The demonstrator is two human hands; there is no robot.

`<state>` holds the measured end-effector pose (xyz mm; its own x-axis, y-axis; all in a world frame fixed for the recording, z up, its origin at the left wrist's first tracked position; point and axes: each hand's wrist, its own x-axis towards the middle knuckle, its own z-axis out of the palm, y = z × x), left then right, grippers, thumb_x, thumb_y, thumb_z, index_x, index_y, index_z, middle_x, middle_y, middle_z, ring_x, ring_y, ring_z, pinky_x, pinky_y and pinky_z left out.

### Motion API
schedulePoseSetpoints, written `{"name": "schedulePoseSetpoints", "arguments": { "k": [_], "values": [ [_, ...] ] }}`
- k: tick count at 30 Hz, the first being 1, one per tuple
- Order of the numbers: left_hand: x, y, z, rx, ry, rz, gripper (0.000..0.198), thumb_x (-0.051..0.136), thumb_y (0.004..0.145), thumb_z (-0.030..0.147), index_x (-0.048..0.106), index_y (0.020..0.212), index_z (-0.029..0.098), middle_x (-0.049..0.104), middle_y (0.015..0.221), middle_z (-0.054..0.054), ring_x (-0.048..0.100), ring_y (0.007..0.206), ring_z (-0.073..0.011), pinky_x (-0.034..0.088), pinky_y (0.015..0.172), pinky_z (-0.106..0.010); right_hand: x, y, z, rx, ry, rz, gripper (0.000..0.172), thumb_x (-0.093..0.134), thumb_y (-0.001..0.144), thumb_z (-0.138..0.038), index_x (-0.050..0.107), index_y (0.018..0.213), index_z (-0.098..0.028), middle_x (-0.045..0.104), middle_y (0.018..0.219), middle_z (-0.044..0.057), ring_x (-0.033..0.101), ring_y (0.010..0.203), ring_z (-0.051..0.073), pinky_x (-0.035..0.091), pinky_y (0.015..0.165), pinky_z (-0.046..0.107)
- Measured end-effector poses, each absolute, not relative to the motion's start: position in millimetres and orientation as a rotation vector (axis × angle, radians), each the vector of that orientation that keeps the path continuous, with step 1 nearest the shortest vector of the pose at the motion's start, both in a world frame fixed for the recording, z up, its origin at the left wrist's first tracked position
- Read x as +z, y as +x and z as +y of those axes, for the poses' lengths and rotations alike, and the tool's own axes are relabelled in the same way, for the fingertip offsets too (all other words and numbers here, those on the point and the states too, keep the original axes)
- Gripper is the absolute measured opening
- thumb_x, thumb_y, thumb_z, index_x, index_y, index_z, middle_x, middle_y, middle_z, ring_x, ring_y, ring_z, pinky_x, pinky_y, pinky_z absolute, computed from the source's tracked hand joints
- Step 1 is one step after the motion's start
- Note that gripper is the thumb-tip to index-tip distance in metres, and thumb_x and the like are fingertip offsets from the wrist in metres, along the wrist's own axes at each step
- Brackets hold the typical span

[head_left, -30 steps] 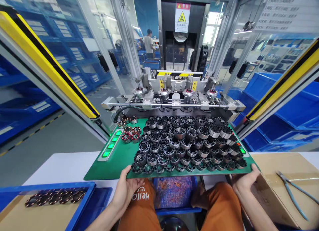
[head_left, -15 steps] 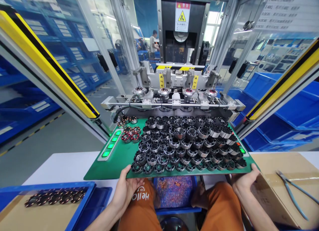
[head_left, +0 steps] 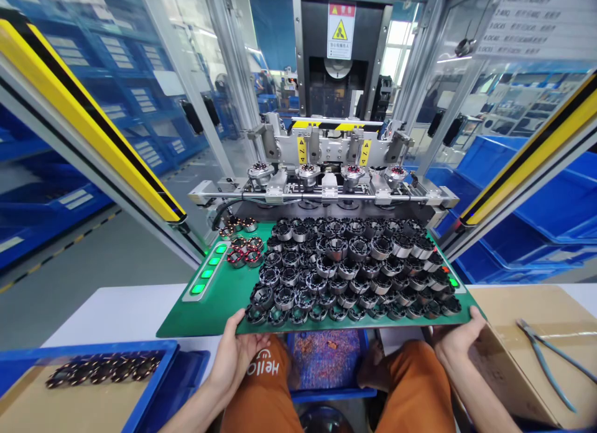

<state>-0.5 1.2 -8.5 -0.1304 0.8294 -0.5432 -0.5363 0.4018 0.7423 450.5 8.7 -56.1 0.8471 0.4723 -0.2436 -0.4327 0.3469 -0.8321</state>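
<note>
Orange clothing [head_left: 417,386] — white "Hello" lettering [head_left: 262,366] on the left side — bare forearms [head_left: 485,399].

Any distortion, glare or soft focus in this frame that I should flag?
Head view: strong wide-angle distortion splays the yellow guard bars toward the corners; reflections wash the clear side panels, and the window behind the press is blown out. The metal rings on the green tray are sharp and evenly lit, as are the left hand and right hand on its front edge.

Head-worn camera, facing forward and down, close over green tray [head_left: 219,305]
</note>
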Motion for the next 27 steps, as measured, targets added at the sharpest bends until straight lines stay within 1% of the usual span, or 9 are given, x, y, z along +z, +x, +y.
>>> {"name": "schedulePoseSetpoints", "arguments": {
  "k": [5,8,11,14,18,20,24,27],
  "values": [
    [-8.3,-0.3,1.2,1.205,0.323,1.221,0.036,0.077,0.074,0.058,0.066,0.079,0.024,0.067,0.070,-0.004,0.054,0.065,-0.0214,0.058,0.063,-0.035,-56.5,450.4,7.5,0.593,-1.057,-0.066,0.056,0.075,0.069,-0.065,0.070,0.106,-0.024,0.074,0.100,0.001,0.061,0.089,0.020,0.055,0.074,0.031],
    [-9.7,-0.1,0.9,1.205,0.329,1.225,0.036,0.076,0.076,0.058,0.066,0.082,0.024,0.068,0.071,-0.004,0.055,0.065,-0.0216,0.057,0.064,-0.035,-57.2,450.5,6.9,0.602,-1.066,-0.078,0.058,0.075,0.071,-0.066,0.072,0.109,-0.023,0.076,0.104,0.003,0.063,0.091,0.022,0.055,0.072,0.032],
    [-10.8,0.2,0.8,1.210,0.334,1.218,0.036,0.077,0.077,0.057,0.065,0.082,0.023,0.067,0.071,-0.004,0.055,0.064,-0.0215,0.056,0.063,-0.035,-58.5,451.1,7.1,0.603,-1.058,-0.072,0.060,0.074,0.072,-0.066,0.074,0.114,-0.023,0.077,0.105,0.002,0.062,0.088,0.020,0.055,0.069,0.031],
    [-10.4,0.2,0.8,1.223,0.338,1.207,0.036,0.078,0.077,0.057,0.064,0.080,0.024,0.066,0.069,-0.003,0.054,0.063,-0.0211,0.056,0.063,-0.036,-60.4,452.5,7.7,0.594,-1.048,-0.051,0.058,0.072,0.075,-0.064,0.075,0.117,-0.023,0.076,0.106,0.002,0.061,0.084,0.019,0.056,0.067,0.030],
    [-9.5,-0.1,1.0,1.220,0.333,1.200,0.035,0.078,0.077,0.055,0.063,0.078,0.024,0.065,0.068,-0.003,0.053,0.062,-0.0204,0.055,0.062,-0.035,-63.6,454.7,8.4,0.596,-1.041,-0.040,0.054,0.069,0.080,-0.062,0.075,0.116,-0.023,0.075,0.101,0.001,0.060,0.081,0.018,0.056,0.066,0.029],
    [-9.7,-0.4,1.1,1.211,0.325,1.201,0.035,0.078,0.076,0.055,0.064,0.079,0.023,0.066,0.068,-0.003,0.054,0.062,-0.0205,0.056,0.062,-0.035,-64.6,455.1,8.5,0.588,-1.037,-0.039,0.053,0.069,0.080,-0.062,0.075,0.116,-0.023,0.073,0.097,0.000,0.059,0.079,0.018,0.056,0.065,0.029],
    [-10.5,-0.1,0.9,1.217,0.318,1.200,0.036,0.080,0.076,0.056,0.065,0.080,0.023,0.068,0.070,-0.004,0.055,0.063,-0.0211,0.057,0.062,-0.035,-64.9,455.0,8.5,0.587,-1.039,-0.067,0.055,0.071,0.079,-0.064,0.073,0.116,-0.023,0.074,0.099,0.001,0.062,0.083,0.019,0.058,0.069,0.030],
    [-10.5,0.4,0.5,1.228,0.305,1.199,0.034,0.079,0.077,0.055,0.066,0.082,0.023,0.069,0.072,-0.004,0.056,0.065,-0.0214,0.058,0.063,-0.035,-64.8,455.5,8.3,0.587,-1.038,-0.069,0.054,0.071,0.080,-0.064,0.072,0.116,-0.023,0.073,0.096,0.000,0.061,0.079,0.018,0.056,0.066,0.029]
  ]
}}
